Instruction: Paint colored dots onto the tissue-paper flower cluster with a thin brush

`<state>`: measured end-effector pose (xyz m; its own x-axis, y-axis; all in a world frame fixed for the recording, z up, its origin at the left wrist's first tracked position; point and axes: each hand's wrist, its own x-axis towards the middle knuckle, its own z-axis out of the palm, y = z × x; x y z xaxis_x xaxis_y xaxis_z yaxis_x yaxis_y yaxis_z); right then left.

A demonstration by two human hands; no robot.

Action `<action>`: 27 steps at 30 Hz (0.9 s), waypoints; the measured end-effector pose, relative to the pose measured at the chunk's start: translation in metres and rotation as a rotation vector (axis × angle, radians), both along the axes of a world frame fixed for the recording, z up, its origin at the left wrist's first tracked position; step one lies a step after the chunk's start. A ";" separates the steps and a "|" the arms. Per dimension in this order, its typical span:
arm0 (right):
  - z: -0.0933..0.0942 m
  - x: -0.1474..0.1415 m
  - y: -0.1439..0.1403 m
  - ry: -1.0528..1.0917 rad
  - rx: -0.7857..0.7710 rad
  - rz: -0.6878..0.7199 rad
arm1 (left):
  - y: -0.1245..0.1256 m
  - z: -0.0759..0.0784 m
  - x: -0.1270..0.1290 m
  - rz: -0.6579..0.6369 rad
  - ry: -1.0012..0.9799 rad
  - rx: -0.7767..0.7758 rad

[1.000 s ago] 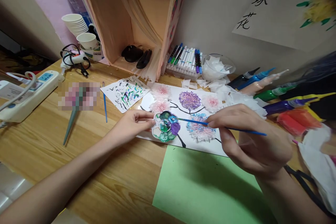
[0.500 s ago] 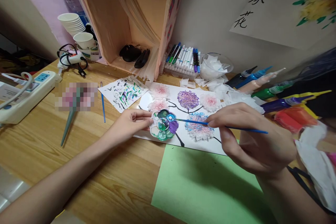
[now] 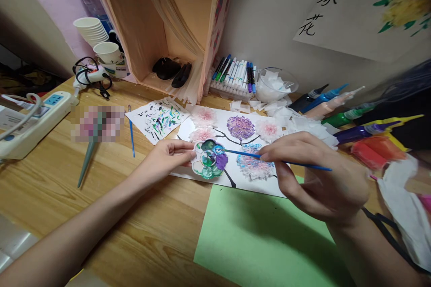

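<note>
My right hand (image 3: 316, 175) pinches a thin blue paintbrush (image 3: 242, 154), whose tip rests in the blue well of a small flower-shaped paint palette (image 3: 209, 159). My left hand (image 3: 166, 159) steadies the palette by its left rim with fingertips. The palette sits on a white sheet (image 3: 232, 143) painted with dark branches and tissue-paper flowers in pink, purple and blue. A green paper sheet (image 3: 262, 237) lies just in front of the white sheet.
Paint tubes (image 3: 353, 121) lie at the right, a tray of markers (image 3: 235, 74) and a bowl of tissue (image 3: 278, 85) at the back. A spare brush (image 3: 130, 130), a test paper (image 3: 158, 119), a power strip (image 3: 30, 119) and paper cups (image 3: 96, 36) are on the left.
My right hand and the brush have shifted slightly left, with the tip moving within the palette wells. My left hand stays on the palette.
</note>
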<state>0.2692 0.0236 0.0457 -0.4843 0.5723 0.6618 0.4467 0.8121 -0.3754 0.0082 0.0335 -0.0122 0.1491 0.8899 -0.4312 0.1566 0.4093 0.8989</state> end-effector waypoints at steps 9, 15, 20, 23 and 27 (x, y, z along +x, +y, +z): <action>0.002 0.000 0.000 -0.011 -0.013 0.017 | 0.001 -0.001 -0.001 0.010 -0.006 -0.004; 0.002 0.000 0.000 -0.007 0.010 -0.015 | 0.001 -0.002 -0.001 0.023 -0.007 -0.002; 0.002 -0.001 0.001 -0.032 0.012 0.000 | 0.001 -0.002 -0.001 0.029 -0.018 -0.008; 0.003 -0.001 0.001 -0.039 0.023 0.005 | 0.001 -0.003 -0.002 0.039 -0.033 -0.014; 0.003 -0.001 0.000 -0.067 0.026 0.016 | 0.001 -0.003 -0.001 0.050 -0.051 -0.020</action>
